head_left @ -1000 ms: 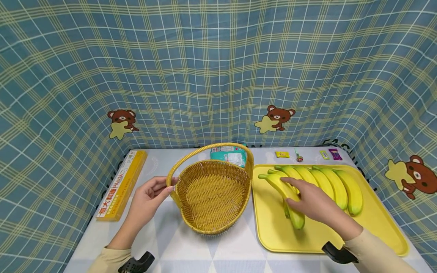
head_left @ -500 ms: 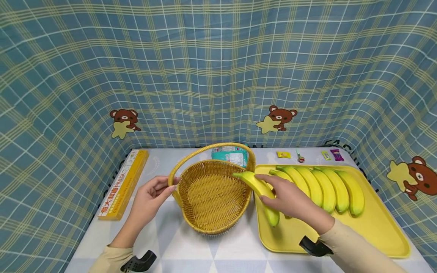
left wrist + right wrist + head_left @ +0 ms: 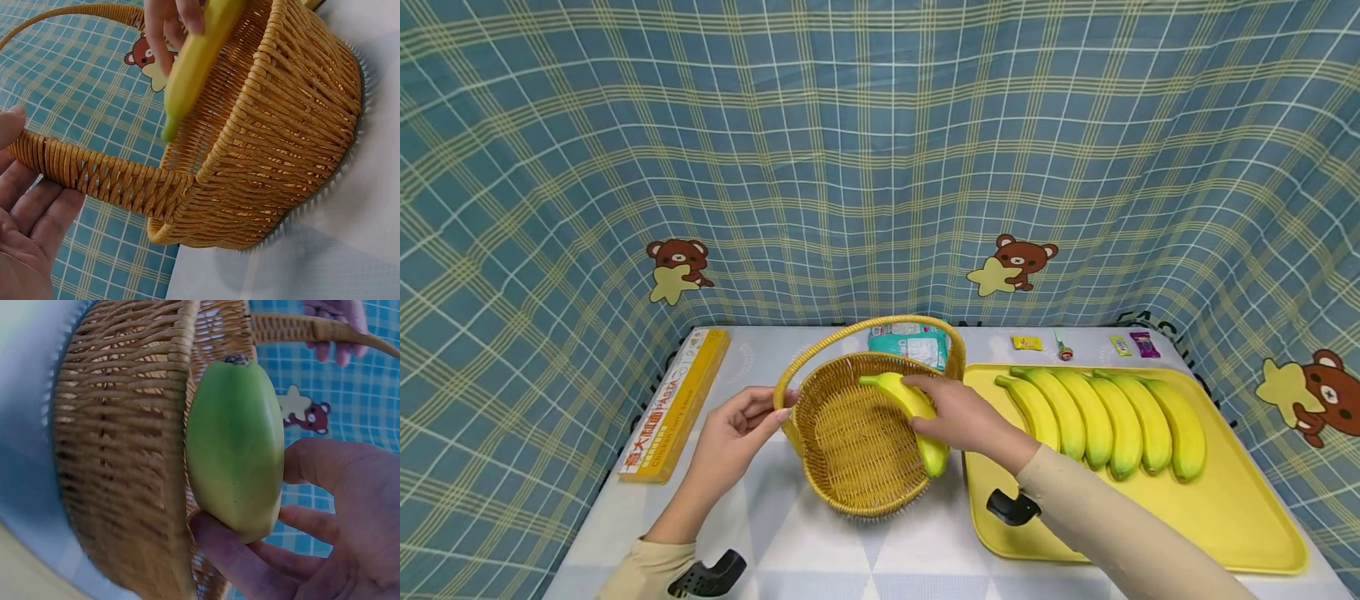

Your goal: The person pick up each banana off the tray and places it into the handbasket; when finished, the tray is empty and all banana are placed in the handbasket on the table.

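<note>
A woven wicker basket (image 3: 865, 450) stands in the middle of the table, its arched handle upright and nothing lying inside. My left hand (image 3: 741, 429) pinches the left side of the handle between thumb and fingers, which the left wrist view shows at the handle (image 3: 106, 172) near its base. Over the basket's right part, my right hand (image 3: 951, 412) grips a yellow banana (image 3: 910, 404) around its middle. The banana's stem points to the far left, and its greenish tip (image 3: 234, 425) shows close in the right wrist view, just above the rim.
On the right, a yellow tray (image 3: 1240, 517) bears several bananas (image 3: 1097, 417) in a row. A yellow pasta box (image 3: 673, 408) lies at the left. Behind the basket is a teal packet (image 3: 917, 343); small wrapped candies, including a purple one (image 3: 1145, 344), lie behind the tray.
My right hand has lifted the banana off the left end of the row and carried it left, from the tray to above the basket. My left hand stays on the handle.
</note>
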Action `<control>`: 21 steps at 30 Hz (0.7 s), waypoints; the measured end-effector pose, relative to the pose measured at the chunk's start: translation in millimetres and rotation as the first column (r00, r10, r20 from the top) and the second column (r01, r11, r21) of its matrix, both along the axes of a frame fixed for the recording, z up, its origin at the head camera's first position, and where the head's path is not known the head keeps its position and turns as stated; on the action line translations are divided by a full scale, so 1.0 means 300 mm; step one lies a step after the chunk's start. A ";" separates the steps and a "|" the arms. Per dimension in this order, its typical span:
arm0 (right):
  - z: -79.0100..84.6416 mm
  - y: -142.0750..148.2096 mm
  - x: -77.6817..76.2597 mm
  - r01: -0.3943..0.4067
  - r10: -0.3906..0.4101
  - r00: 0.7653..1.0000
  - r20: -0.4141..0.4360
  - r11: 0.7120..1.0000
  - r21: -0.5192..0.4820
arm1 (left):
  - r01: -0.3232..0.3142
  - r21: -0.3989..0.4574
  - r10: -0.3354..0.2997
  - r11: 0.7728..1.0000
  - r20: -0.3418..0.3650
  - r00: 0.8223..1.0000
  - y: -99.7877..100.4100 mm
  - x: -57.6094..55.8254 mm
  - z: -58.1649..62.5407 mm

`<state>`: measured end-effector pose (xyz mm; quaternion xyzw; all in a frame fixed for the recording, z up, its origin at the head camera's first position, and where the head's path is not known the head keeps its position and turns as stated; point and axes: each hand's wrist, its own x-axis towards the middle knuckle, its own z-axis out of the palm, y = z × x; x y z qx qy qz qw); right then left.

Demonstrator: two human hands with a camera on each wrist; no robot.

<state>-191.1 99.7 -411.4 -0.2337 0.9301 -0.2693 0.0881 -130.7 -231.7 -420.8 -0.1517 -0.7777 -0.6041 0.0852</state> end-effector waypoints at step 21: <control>-0.136 -0.268 -0.007 -0.063 0.062 0.998 0.011 0.990 0.127 | -0.014 -0.023 0.014 1.000 0.006 1.000 0.002 0.001 0.005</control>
